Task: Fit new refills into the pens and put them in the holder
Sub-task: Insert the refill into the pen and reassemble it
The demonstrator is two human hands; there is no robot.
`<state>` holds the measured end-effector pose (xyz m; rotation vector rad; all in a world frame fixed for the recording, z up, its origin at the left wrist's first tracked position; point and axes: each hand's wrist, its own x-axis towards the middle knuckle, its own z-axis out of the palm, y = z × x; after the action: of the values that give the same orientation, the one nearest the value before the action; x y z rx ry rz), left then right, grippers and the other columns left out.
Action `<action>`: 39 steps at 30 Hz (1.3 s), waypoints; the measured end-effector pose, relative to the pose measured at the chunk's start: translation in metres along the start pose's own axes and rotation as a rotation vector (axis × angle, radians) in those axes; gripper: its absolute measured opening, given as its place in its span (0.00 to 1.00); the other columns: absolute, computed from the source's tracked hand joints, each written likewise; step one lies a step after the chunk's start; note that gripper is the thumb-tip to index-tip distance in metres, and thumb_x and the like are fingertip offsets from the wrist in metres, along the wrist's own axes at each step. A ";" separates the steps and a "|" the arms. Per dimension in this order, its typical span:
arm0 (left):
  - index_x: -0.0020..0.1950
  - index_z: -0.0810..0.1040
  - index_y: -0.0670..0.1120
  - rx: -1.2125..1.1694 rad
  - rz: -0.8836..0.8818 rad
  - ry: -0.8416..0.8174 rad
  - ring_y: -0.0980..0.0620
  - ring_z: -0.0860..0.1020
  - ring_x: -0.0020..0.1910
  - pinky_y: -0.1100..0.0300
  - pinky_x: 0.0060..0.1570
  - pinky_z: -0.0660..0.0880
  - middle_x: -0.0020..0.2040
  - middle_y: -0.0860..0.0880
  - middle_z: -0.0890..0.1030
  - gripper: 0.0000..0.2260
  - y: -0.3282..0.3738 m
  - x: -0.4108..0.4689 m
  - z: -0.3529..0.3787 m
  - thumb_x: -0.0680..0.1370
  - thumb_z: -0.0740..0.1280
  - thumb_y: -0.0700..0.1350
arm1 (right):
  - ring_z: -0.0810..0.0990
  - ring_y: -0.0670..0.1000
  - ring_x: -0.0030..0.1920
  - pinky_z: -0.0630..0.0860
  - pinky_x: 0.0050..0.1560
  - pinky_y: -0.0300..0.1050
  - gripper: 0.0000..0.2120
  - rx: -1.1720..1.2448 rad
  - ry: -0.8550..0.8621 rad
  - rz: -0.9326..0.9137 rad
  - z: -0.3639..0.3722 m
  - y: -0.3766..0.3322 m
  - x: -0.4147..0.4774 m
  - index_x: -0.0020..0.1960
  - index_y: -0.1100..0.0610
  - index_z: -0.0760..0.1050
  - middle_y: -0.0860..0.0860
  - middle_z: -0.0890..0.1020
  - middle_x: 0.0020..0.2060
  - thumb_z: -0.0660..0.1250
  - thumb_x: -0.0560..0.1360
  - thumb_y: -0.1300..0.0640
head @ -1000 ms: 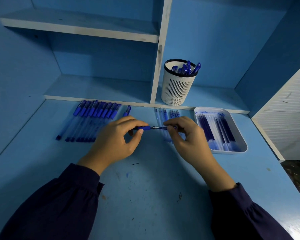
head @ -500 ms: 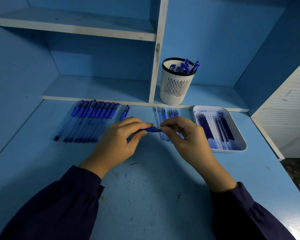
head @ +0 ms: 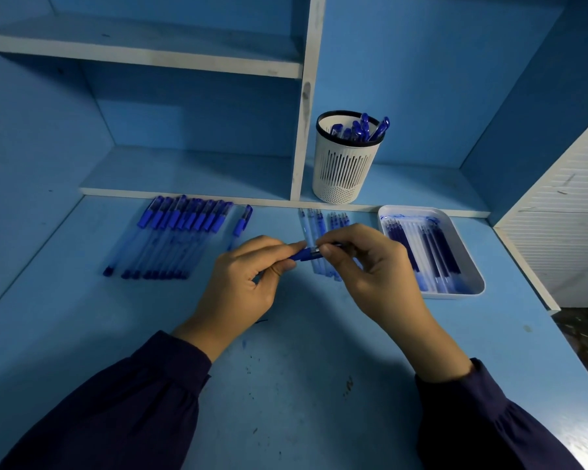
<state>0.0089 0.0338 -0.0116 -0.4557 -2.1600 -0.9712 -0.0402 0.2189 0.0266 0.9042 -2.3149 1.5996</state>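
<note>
Over the blue desk [head: 302, 385] both hands meet on one pen [head: 304, 254]: the left hand [head: 248, 276] pinches its dark blue grip end between thumb and forefinger, and the right hand [head: 364, 266] pinches the other half with curled fingertips, right at a small silvery joint. This looks like closing the two halves over a refill, though the fingers hide whether it is fully seated. To do it well, keep both halves in line and turn gently, so the joint does not bind or the thin refill bend. The waiting row of pens [head: 174, 239] has slim translucent barrels and glossy blue caps. The white slotted holder [head: 345, 171] stands well behind with several pens inside, and the shallow ink-smeared tray [head: 452, 295] holds narrow refills
</note>
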 end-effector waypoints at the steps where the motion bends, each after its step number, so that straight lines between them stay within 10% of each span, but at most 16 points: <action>1: 0.60 0.82 0.41 0.007 0.003 -0.001 0.52 0.77 0.37 0.56 0.35 0.75 0.44 0.47 0.82 0.13 0.000 0.000 0.000 0.77 0.69 0.33 | 0.80 0.47 0.42 0.77 0.47 0.41 0.05 -0.006 0.000 -0.001 0.000 0.000 0.000 0.48 0.56 0.81 0.49 0.82 0.40 0.68 0.74 0.59; 22: 0.69 0.75 0.44 0.047 -0.170 -0.011 0.57 0.74 0.65 0.66 0.65 0.69 0.64 0.51 0.77 0.17 0.003 0.006 0.005 0.83 0.60 0.48 | 0.79 0.49 0.43 0.74 0.49 0.39 0.11 0.214 0.349 -0.087 -0.028 -0.028 -0.003 0.54 0.60 0.72 0.51 0.80 0.43 0.69 0.74 0.67; 32: 0.72 0.73 0.42 0.358 -0.398 -0.286 0.48 0.71 0.71 0.62 0.66 0.63 0.73 0.46 0.72 0.17 -0.016 0.030 0.028 0.82 0.60 0.41 | 0.79 0.49 0.45 0.77 0.50 0.44 0.09 0.003 0.733 -0.399 -0.092 -0.069 0.063 0.53 0.62 0.69 0.50 0.77 0.44 0.66 0.76 0.67; 39: 0.75 0.70 0.43 0.324 -0.513 -0.356 0.51 0.66 0.74 0.60 0.72 0.60 0.76 0.48 0.68 0.20 -0.019 0.034 0.033 0.83 0.58 0.42 | 0.79 0.52 0.40 0.78 0.45 0.47 0.06 -0.297 0.605 -0.375 -0.082 -0.045 0.133 0.50 0.64 0.74 0.53 0.79 0.40 0.65 0.73 0.65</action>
<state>-0.0403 0.0466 -0.0119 0.1039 -2.7773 -0.8148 -0.1348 0.2322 0.1579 0.6216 -1.7676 1.1309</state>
